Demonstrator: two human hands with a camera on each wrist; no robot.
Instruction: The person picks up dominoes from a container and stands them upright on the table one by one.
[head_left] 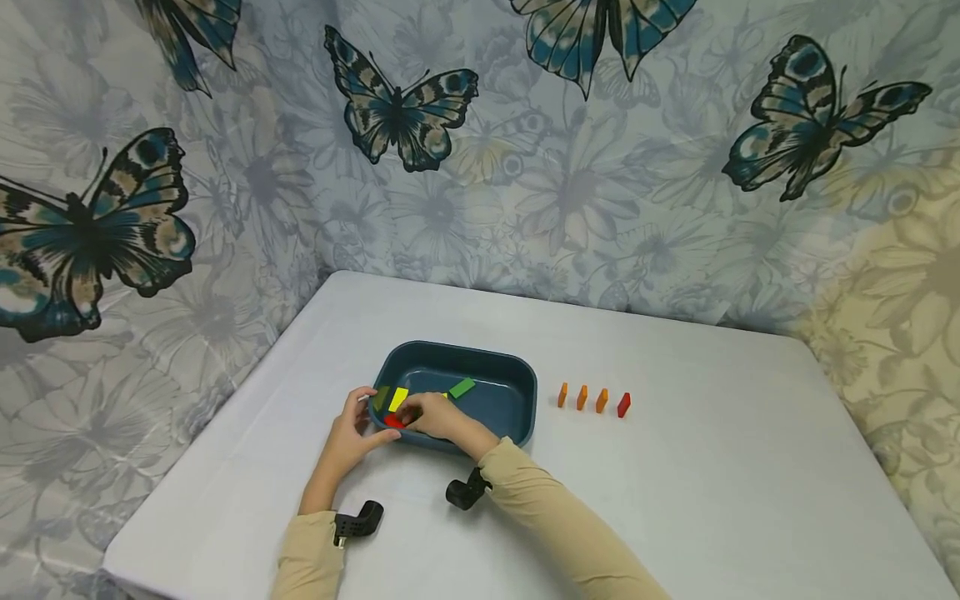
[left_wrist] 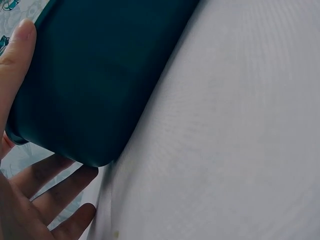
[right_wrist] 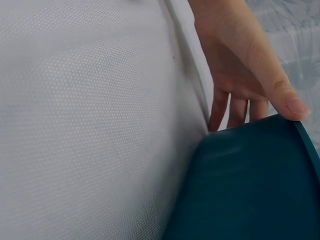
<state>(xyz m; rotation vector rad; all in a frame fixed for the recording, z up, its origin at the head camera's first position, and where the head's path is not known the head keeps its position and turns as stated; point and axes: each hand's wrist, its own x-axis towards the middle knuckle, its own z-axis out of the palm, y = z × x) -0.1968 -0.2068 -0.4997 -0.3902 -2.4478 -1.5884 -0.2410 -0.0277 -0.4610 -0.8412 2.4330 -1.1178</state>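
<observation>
A dark teal rectangular tray [head_left: 491, 354] holds several small blocks. My left hand [head_left: 348, 433] grips its near left corner, thumb at the near rim and fingers along the left side; the left wrist view shows the fingers [left_wrist: 65, 187] spread against the tray's outer wall [left_wrist: 110, 75]. Inside the tray, my right hand [head_left: 435, 414] bends its fingers down beside a red block [head_left: 393, 422]; its fingertips are partly hidden, and I cannot tell if they pinch anything. A yellow block [head_left: 398, 399], a dark green block [head_left: 381, 397] and a green block [head_left: 461, 387] lie around it.
Right of the tray, several blocks stand upright in a row: orange blocks [head_left: 582, 397] and, at the right end, a red block [head_left: 624, 405]. A white cloth covers the table [head_left: 712, 467]. Butterfly-print fabric [head_left: 450, 217] hangs behind and at the sides.
</observation>
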